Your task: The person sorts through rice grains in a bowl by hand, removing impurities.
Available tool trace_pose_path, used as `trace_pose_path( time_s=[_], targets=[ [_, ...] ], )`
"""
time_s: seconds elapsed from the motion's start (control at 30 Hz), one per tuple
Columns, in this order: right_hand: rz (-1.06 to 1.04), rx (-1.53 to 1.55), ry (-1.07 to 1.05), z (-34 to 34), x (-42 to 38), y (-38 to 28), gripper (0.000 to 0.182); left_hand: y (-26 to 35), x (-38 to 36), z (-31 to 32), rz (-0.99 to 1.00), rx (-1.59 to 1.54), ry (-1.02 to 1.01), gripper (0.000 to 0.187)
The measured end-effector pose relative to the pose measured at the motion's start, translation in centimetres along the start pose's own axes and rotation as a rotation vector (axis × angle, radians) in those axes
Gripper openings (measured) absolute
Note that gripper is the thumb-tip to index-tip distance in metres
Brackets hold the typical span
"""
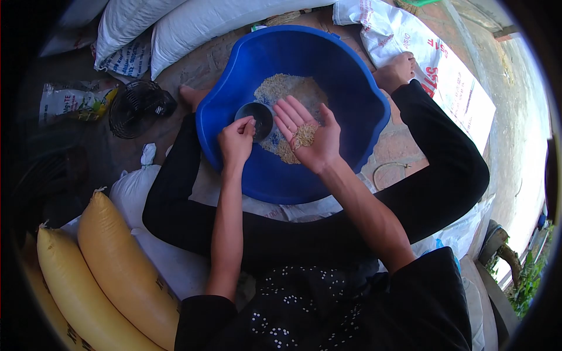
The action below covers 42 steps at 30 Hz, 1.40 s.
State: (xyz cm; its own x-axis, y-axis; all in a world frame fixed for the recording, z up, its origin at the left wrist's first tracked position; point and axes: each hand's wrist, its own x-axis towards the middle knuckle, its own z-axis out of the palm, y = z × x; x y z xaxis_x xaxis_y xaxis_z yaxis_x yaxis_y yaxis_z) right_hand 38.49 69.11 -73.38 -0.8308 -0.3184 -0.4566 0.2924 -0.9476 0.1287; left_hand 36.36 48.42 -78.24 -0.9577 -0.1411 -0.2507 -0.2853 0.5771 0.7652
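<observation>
Over a large blue plastic tub (357, 88), my right hand (316, 137) is turned palm up with its fingers stretched out. A small heap of pale tan grains (305, 135) rests in that palm. My left hand (236, 141) is closed in a pinch at the near left edge of a small dark grey bowl (264, 119), its fingertips at the rim. The bowl is inside the tub, by its left side. More grain (275, 88) lies loose over the tub's bottom, partly covered by the bowl and my right hand.
My crossed legs and bare feet surround the tub. White sacks (205, 35) lie behind it, and a printed white sack (433, 64) lies at right. A small black fan (140, 109) and a packet (76, 100) are at left. Full yellow sacks (117, 245) stand at lower left.
</observation>
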Motion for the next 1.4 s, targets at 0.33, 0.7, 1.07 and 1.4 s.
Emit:
trace_pose_path(
  time_s=[0.33, 0.7, 1.07, 1.4],
  targets=[
    [-0.036, 0.015, -0.041, -0.5, 0.0, -0.5, 0.072, 0.6, 0.1, -1.3, 0.198, -0.015, 0.109, 0.022],
    [0.001, -0.144, -0.063, 0.1, -1.6, -1.1, 0.082, 10.9, -6.3, -0.2, 0.703, -0.074, -0.271, 0.023],
    [-0.005, -0.198, -0.053, -0.4, -1.6, -1.2, 0.083, 10.6, -6.7, 1.0, 0.701, 0.023, -0.296, 0.026],
    [0.002, -0.265, -0.027, -1.1, -1.3, -0.9, 0.082, 9.9, -6.7, 1.5, 0.729, 0.074, -0.305, 0.025]
  ],
)
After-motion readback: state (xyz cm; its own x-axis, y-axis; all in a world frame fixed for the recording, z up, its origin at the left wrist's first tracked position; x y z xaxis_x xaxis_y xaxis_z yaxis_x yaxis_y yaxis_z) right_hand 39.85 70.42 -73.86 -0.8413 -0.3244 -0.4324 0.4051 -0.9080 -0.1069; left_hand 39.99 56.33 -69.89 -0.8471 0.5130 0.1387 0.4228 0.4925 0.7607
